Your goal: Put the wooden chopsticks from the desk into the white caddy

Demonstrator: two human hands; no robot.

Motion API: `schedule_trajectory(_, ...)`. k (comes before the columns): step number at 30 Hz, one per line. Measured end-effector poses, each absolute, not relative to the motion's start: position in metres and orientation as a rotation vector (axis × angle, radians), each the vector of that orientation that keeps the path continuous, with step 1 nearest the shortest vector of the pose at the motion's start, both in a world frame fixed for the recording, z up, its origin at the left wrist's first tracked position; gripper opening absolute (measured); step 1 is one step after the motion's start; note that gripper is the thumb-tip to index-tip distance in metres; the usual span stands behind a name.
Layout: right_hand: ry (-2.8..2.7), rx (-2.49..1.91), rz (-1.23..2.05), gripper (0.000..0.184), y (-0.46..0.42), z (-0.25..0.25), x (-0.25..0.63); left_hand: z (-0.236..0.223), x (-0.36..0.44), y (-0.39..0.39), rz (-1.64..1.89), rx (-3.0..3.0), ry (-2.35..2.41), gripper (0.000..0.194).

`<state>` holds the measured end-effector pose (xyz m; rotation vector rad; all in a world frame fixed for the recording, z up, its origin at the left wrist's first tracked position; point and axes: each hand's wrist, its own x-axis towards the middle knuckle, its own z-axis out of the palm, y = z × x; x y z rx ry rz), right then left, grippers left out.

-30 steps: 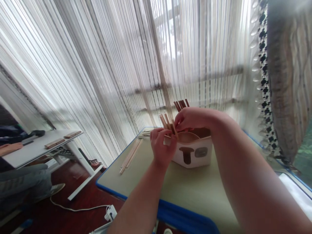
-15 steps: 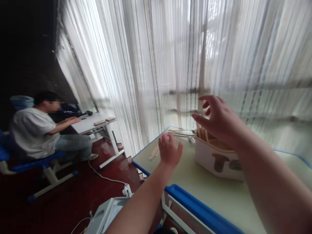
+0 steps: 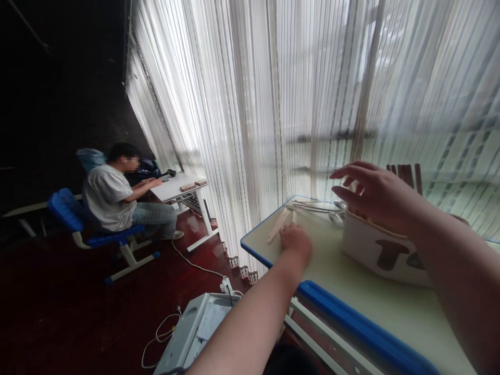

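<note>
My left hand (image 3: 296,242) is low over the table (image 3: 320,276), its fingers curled down on the near end of light wooden chopsticks (image 3: 294,215); the fingertips are partly hidden. More pale chopsticks (image 3: 276,227) lie just to its left. Above a whitish box (image 3: 363,247) with brown shapes on its side, my right hand (image 3: 377,192) hovers with fingers apart and nothing visible in them. Dark brown sticks (image 3: 406,176) stand upright behind that hand, apparently in the box. Between the hands, metal spoons and other thin utensils (image 3: 314,207) lie near the far table edge.
Blue edging (image 3: 351,323) runs along the table's near side. A sheer curtain (image 3: 253,104) hangs behind it. Down to the left stand a grey unit (image 3: 197,325) and a white power strip (image 3: 225,285) with cables. Farther left, a person (image 3: 107,195) sits at a white desk (image 3: 172,190).
The view has swung left, so things sit farther right. My left hand has come down and curled its fingers onto the chopsticks. My right hand remains over the box, lower and flatter.
</note>
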<state>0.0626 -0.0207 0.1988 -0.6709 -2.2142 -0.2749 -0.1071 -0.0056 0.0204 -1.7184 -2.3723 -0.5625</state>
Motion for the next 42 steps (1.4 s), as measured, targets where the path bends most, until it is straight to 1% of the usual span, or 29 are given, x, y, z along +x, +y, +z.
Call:
schedule_trajectory(4,-2.199,-0.701,-0.261,0.020,-0.024,0.207,0.072,0.019,-0.109,0.001,-0.540,-1.571,-2.515,0.036)
schedule_trajectory(8,-2.170,-0.700,-0.206,0.017,-0.025,0.212,0.080,0.017,-0.111,0.004,-0.543,-1.552,-2.508,0.038)
schedule_trajectory(14,-2.201,-0.731,-0.154,0.019,-0.022,0.212,0.081,0.015,-0.117,0.003,-0.690,-1.498,-2.528,0.038)
schedule_trajectory(17,-2.249,-0.755,-0.066,0.021,-0.024,0.211,0.079,0.016,-0.119,0.001,-0.898,-1.493,-2.457,0.036)
schedule_trajectory(20,-2.299,-0.813,0.030,0.023,-0.020,0.208,0.078,0.017,-0.120,-0.004,-1.244,-1.435,-2.214,0.034)
schedule_trajectory(23,-2.350,-0.865,-0.003,0.022,-0.011,0.204,0.077,0.019,-0.117,-0.008,-1.532,-1.411,-1.881,0.031)
schedule_trajectory(25,-2.332,-0.892,-0.072,0.022,-0.006,0.202,0.077,0.020,-0.114,-0.012,-1.608,-1.461,-1.660,0.029)
schedule_trajectory(28,-2.270,-0.871,-0.112,0.022,-0.008,0.202,0.076,0.021,-0.107,-0.019,-1.611,-1.533,-1.431,0.031)
schedule_trajectory(32,-2.148,-0.868,-0.030,0.026,-0.017,0.206,0.074,0.021,-0.098,-0.028,-1.543,-1.616,-1.221,0.038)
schedule_trajectory(35,-2.009,-0.957,0.060,0.037,-0.021,0.208,0.076,0.020,-0.094,-0.031,-1.538,-1.629,-1.126,0.043)
schedule_trajectory(37,-1.979,-0.971,0.192,0.043,-0.022,0.209,0.078,0.019,-0.093,-0.031,-1.531,-1.644,-1.105,0.043)
schedule_trajectory(40,-2.055,-0.898,0.419,0.035,-0.023,0.212,0.081,0.019,-0.091,-0.034,-1.522,-1.667,-1.102,0.042)
schedule_trajectory(42,-2.074,-0.827,0.457,0.031,-0.027,0.216,0.083,0.021,-0.087,-0.037,-1.538,-1.684,-1.112,0.041)
